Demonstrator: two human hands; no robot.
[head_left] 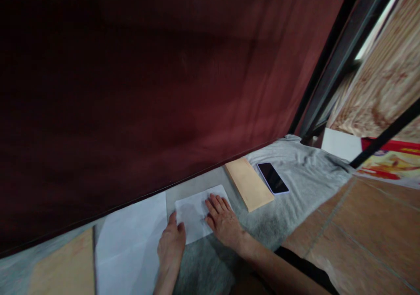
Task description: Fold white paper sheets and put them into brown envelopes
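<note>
A folded sheet of white paper (pixel 193 214) lies on the grey cloth in front of me. My right hand (pixel 225 220) rests flat on its right part, fingers stretched out and spread. At the paper's left edge is my left hand (pixel 172 240), with thumb and index finger apart and touching the edge; its other fingers are mostly hidden. Left of that hand, a larger white sheet (pixel 131 242) lies flat with a faint crease across it. To the right of the folded paper is a tan envelope-like packet (pixel 249 184).
A phone (pixel 273 178) with a dark screen lies beside the packet on the grey cloth (pixel 305 172). Another tan sheet (pixel 65 264) is at bottom left. A dark red panel (pixel 180 89) rises along the far edge. Tiled floor (pixel 370 229) and a printed box (pixel 393 163) are at right.
</note>
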